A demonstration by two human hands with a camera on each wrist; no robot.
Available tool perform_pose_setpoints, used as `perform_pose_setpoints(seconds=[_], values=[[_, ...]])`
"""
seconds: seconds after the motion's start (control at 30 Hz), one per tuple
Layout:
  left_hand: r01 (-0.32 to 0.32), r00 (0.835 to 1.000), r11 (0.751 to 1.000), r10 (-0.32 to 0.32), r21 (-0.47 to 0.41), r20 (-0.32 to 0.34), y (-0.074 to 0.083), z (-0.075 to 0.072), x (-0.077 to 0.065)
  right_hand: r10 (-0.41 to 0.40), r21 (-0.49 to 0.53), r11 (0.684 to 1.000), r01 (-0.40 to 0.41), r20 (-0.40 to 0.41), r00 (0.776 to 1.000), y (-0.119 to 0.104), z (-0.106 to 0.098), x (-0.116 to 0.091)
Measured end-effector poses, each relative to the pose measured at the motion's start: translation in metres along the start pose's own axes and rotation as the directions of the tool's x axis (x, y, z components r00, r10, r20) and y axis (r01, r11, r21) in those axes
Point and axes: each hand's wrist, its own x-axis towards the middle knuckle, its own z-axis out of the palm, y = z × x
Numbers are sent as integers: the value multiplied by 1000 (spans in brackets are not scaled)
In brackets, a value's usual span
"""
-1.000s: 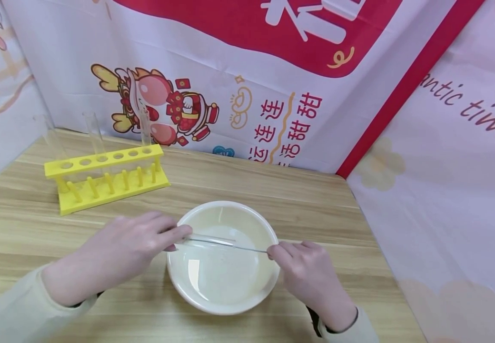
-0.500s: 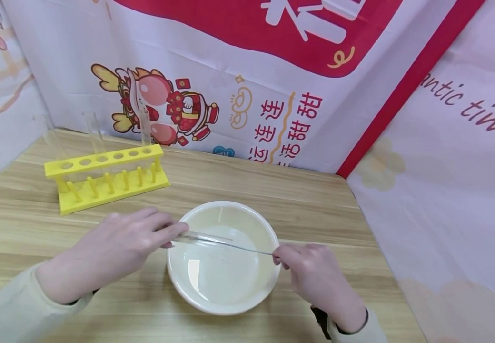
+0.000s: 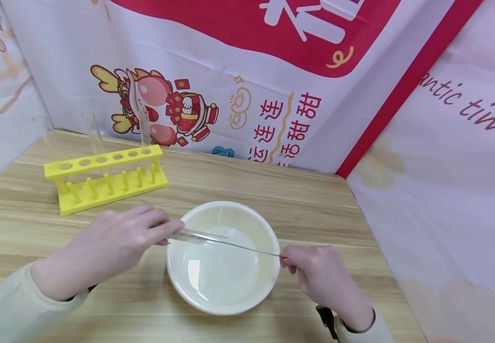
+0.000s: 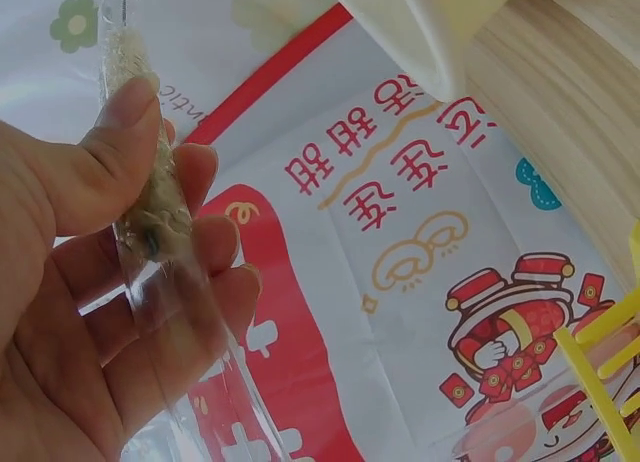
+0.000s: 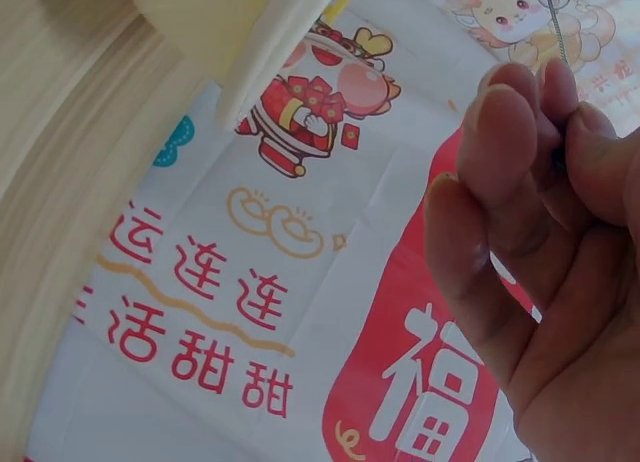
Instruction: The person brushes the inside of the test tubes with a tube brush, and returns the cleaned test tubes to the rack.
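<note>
My left hand (image 3: 112, 245) grips a clear glass test tube (image 4: 165, 312), which lies almost level over the white basin (image 3: 223, 308) with its mouth to the right. Inside the tube are the pale bristles of a test tube brush (image 4: 122, 57), seen between thumb and fingers in the left wrist view. Its thin wire handle (image 3: 252, 249) runs out of the mouth across the basin. At the basin's right rim, my right hand (image 3: 322, 274) pinches the end of that wire between thumb and fingers. The curled fingers (image 5: 500, 132) hide the wire's end in the right wrist view.
A yellow test tube rack (image 3: 116, 193) stands at the back left of the wooden table (image 3: 316, 205). Clear test tubes tilt in it, among them a middle tube (image 3: 94, 133) and a right-hand tube (image 3: 144, 126). Behind the table hangs a printed cloth (image 3: 213, 52).
My right hand has moved right and slightly toward me, and my left hand has shifted left with the tube. More of the brush's wire shows outside the tube's mouth.
</note>
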Motion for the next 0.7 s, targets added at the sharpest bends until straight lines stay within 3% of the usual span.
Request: perform_pose_setpoints(seconds=[0.27,0.7], values=[[0,1000,1000,0,12,-11,-5,1,-2,-9,87,996,9,5,1000,10,2,-5],[22,999,1000,-22,-7,50,-13,0,-5,24,184,982,-34,60,998,17,-1,-11]])
